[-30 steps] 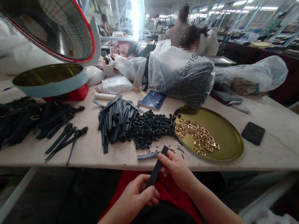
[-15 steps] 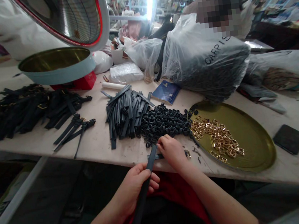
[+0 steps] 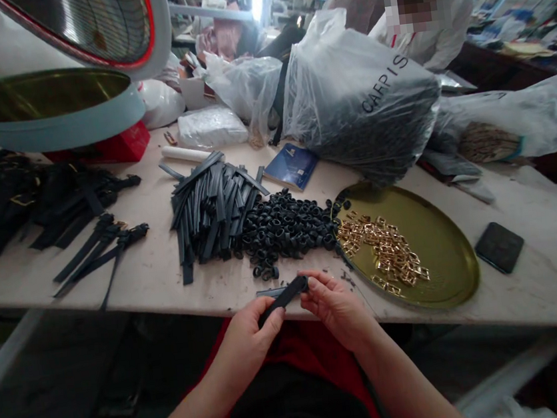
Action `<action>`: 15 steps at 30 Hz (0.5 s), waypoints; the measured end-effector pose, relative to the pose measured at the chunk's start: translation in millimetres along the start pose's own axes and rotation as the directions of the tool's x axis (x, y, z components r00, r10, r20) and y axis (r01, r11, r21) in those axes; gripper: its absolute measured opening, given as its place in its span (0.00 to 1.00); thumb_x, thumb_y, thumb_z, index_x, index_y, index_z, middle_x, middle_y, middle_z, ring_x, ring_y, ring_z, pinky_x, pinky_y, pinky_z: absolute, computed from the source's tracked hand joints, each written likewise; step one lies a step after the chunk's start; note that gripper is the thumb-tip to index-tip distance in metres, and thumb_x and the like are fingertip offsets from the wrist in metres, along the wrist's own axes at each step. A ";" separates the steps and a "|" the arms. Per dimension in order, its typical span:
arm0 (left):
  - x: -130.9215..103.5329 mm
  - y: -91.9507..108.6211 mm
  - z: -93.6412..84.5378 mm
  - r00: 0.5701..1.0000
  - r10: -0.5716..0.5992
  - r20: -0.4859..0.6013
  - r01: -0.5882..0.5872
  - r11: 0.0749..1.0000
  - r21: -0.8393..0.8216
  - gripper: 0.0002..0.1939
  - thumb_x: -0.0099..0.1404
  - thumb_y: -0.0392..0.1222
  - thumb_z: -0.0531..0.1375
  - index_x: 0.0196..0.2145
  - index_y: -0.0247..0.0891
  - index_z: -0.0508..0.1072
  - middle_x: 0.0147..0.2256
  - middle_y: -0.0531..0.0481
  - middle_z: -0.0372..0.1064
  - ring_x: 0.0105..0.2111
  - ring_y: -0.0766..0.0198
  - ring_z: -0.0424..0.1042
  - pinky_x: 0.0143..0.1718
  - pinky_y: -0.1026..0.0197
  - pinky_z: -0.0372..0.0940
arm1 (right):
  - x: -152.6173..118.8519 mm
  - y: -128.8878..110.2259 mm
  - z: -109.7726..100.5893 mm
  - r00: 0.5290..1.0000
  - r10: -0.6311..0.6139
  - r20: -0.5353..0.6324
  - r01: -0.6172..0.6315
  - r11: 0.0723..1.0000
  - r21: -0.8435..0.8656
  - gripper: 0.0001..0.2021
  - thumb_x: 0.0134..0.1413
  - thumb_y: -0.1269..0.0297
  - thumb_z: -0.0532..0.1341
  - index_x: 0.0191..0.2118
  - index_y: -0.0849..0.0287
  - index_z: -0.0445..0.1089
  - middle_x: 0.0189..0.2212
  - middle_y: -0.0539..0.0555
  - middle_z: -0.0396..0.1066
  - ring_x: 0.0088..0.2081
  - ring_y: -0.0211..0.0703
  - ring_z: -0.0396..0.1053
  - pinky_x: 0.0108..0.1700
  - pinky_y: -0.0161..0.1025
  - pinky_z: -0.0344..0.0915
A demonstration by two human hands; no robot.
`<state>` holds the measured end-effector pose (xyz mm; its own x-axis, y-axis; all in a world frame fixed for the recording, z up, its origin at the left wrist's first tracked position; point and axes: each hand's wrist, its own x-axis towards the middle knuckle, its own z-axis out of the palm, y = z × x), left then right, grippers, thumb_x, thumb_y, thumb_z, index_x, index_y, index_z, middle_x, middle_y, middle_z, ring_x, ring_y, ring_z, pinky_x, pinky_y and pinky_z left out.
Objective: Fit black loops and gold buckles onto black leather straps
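My left hand (image 3: 256, 329) is closed around a black strap (image 3: 284, 297), with the thumb lying along it. The strap slants up to the right, above the table's front edge. At its far end the fingers of my right hand (image 3: 332, 300) pinch it. That end looks rounded, like a small loop, but fingertips partly cover it. Just beyond my hands is a heap of small black loops (image 3: 290, 224). To its left lies a pile of flat black strips (image 3: 210, 206). Another dark strip (image 3: 270, 292) lies on the table behind my left hand.
Gold buckles (image 3: 394, 249) lie in an oval gold-coloured tray (image 3: 450, 276) on the right, near a dark flat square object (image 3: 500, 247). Straps with buckles (image 3: 20, 198) are piled at left. Behind stand a fan (image 3: 87, 29), a blue booklet (image 3: 292, 166) and a large plastic bag (image 3: 346, 100).
My right hand has moved from beside the black loops down to the strap's end. The strap now sits higher in my left hand, with less hanging below. The view has shifted right.
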<state>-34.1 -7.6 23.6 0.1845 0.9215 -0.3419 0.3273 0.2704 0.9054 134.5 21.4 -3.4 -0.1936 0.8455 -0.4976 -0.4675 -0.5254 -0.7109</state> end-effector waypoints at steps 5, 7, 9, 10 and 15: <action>-11.9 4.4 1.1 0.995 0.028 0.098 -0.040 0.992 0.119 0.13 0.62 0.44 0.50 0.34 0.37 0.71 0.31 0.51 0.70 0.32 0.62 0.68 0.36 0.65 0.60 | -12.7 7.2 -5.0 0.997 -0.071 0.033 0.075 0.989 -0.128 0.14 0.39 0.59 0.67 0.35 0.59 0.72 0.24 0.48 0.70 0.24 0.31 0.65 0.32 0.33 0.64; -15.4 5.1 2.9 0.984 -0.038 0.173 0.013 0.989 0.147 0.15 0.62 0.47 0.48 0.31 0.36 0.69 0.23 0.53 0.66 0.23 0.66 0.64 0.25 0.67 0.58 | -19.5 9.5 -6.7 0.993 -0.104 0.054 0.114 0.969 -0.221 0.14 0.40 0.59 0.66 0.35 0.59 0.72 0.24 0.48 0.71 0.25 0.32 0.66 0.33 0.33 0.64; -18.2 5.4 6.6 0.971 -0.090 0.220 0.060 0.989 0.139 0.17 0.63 0.49 0.45 0.29 0.36 0.67 0.18 0.57 0.59 0.16 0.69 0.58 0.18 0.68 0.52 | -27.0 12.7 -7.6 0.991 -0.108 0.082 0.126 0.957 -0.263 0.14 0.41 0.59 0.66 0.36 0.59 0.72 0.24 0.48 0.71 0.25 0.33 0.67 0.33 0.33 0.64; -19.7 5.7 8.8 0.972 -0.087 0.220 0.056 0.988 0.145 0.17 0.63 0.49 0.44 0.29 0.36 0.66 0.17 0.58 0.57 0.16 0.69 0.56 0.17 0.68 0.50 | -30.8 14.8 -8.0 0.991 -0.102 0.088 0.122 0.956 -0.266 0.14 0.41 0.59 0.66 0.36 0.59 0.71 0.24 0.48 0.71 0.25 0.33 0.67 0.32 0.33 0.64; -30.4 10.7 15.7 0.990 0.046 0.132 -0.097 0.908 0.407 0.15 0.61 0.43 0.49 0.19 0.37 0.63 0.18 0.55 0.59 0.19 0.68 0.59 0.20 0.67 0.48 | -50.3 25.5 -10.8 0.975 -0.195 0.109 0.222 0.888 -0.403 0.11 0.44 0.61 0.63 0.36 0.57 0.72 0.26 0.49 0.71 0.28 0.37 0.67 0.35 0.37 0.65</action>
<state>-21.6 -37.1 39.8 0.3205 0.8879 -0.3299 0.6566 0.0428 0.7530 141.6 -35.6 -1.8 -0.1916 0.9368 -0.2927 -0.1110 -0.3170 -0.9419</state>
